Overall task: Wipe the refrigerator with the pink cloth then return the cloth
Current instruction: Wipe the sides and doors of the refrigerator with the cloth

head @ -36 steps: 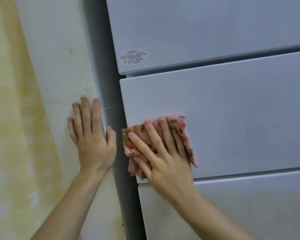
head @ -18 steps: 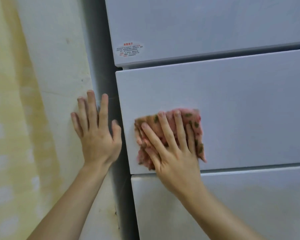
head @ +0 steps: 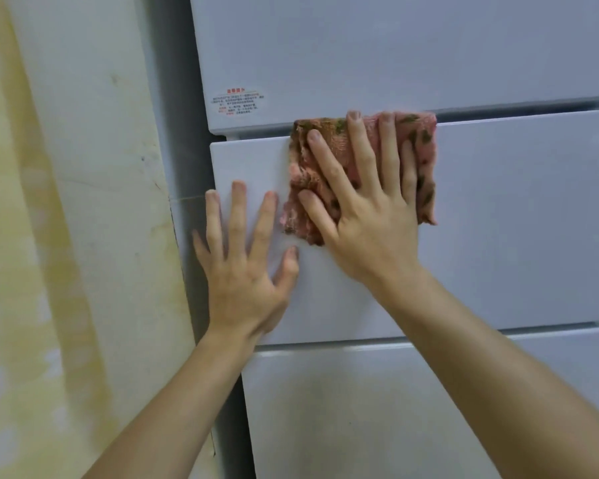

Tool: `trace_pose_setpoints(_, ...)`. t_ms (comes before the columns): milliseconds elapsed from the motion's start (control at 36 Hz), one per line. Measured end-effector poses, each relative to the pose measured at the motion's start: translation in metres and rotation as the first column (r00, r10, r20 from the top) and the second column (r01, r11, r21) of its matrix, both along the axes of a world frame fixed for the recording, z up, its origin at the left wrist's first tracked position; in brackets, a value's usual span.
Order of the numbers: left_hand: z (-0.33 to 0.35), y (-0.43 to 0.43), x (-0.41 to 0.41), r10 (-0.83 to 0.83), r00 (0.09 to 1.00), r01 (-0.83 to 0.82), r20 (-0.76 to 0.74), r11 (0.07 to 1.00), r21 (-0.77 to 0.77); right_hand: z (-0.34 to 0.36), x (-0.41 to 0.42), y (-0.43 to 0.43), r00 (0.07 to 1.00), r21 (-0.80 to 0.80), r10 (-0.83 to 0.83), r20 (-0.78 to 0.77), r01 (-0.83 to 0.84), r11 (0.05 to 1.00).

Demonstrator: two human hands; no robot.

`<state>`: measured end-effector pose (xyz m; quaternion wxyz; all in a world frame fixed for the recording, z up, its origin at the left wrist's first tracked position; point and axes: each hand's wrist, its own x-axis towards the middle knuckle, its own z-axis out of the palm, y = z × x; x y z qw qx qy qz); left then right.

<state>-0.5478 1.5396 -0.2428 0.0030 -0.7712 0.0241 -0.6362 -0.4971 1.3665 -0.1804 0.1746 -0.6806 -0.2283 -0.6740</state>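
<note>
A pale grey refrigerator [head: 519,216] with stacked drawer fronts fills the right of the view. The pink cloth [head: 424,157], flecked with green, lies flat against the top of the middle drawer front, its upper edge over the gap below the upper door. My right hand [head: 363,209] presses on the cloth with straight, spread fingers. My left hand [head: 244,261] rests flat with spread fingers on the same drawer front near its left edge, just left of the cloth and apart from it.
A small red-printed sticker [head: 237,102] sits at the upper door's lower left corner. A dark narrow gap [head: 184,188] separates the refrigerator from a white, yellow-stained wall [head: 66,236] on the left. Another drawer front [head: 360,409] lies below.
My right hand has slid the cloth up and to the right, to the top edge of the middle drawer. My left hand has moved right, off the wall and onto the drawer front.
</note>
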Motion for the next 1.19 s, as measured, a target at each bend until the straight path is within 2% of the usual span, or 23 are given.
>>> trace_pose_setpoints(111, -0.003, -0.002, 0.003, 0.019, 0.999, -0.019, 0.03, 1.0, -0.014, -0.028, -0.002, 0.002, 1.0, 0.066, 0.015, -0.015, -0.014, 0.998)
trace_pose_setpoints(278, -0.004, -0.008, 0.002, 0.074, 0.995, -0.074, 0.061, 0.997, 0.012, -0.114, -0.004, -0.02, 0.995, -0.048, 0.001, -0.098, -0.006, 0.999)
trace_pose_setpoints(361, -0.005, -0.012, 0.0, 0.057, 0.997, -0.057, 0.06, 0.998, 0.009, -0.126, -0.002, -0.03, 0.991, -0.079, 0.003, -0.135, -0.014, 0.997)
trace_pose_setpoints(556, -0.003, -0.014, -0.001, 0.054, 0.998, -0.054, 0.039, 0.998, 0.011, -0.088, 0.005, -0.047, 0.996, -0.16, -0.061, -0.059, 0.051, 0.986)
trace_pose_setpoints(694, -0.001, -0.024, 0.0, 0.047, 0.997, -0.045, 0.06, 0.998, -0.038, -0.009, 0.013, -0.051, 0.998, -0.029, -0.034, -0.045, 0.033, 0.999)
trace_pose_setpoints(806, 0.001, -0.043, 0.005, 0.03, 0.996, -0.033, 0.084, 0.999, 0.026, 0.002, 0.014, -0.051, 0.999, 0.004, -0.025, -0.034, 0.025, 1.0)
trace_pose_setpoints(917, 0.0, -0.056, 0.011, 0.009, 0.997, -0.011, 0.081, 1.0, 0.02, -0.025, 0.012, -0.054, 0.997, 0.029, -0.019, -0.075, 0.021, 0.999)
trace_pose_setpoints(1194, -0.006, -0.063, 0.013, 0.003, 0.997, -0.003, 0.08, 1.0, -0.003, -0.146, 0.017, -0.096, 0.982, -0.095, -0.005, -0.188, -0.014, 0.995)
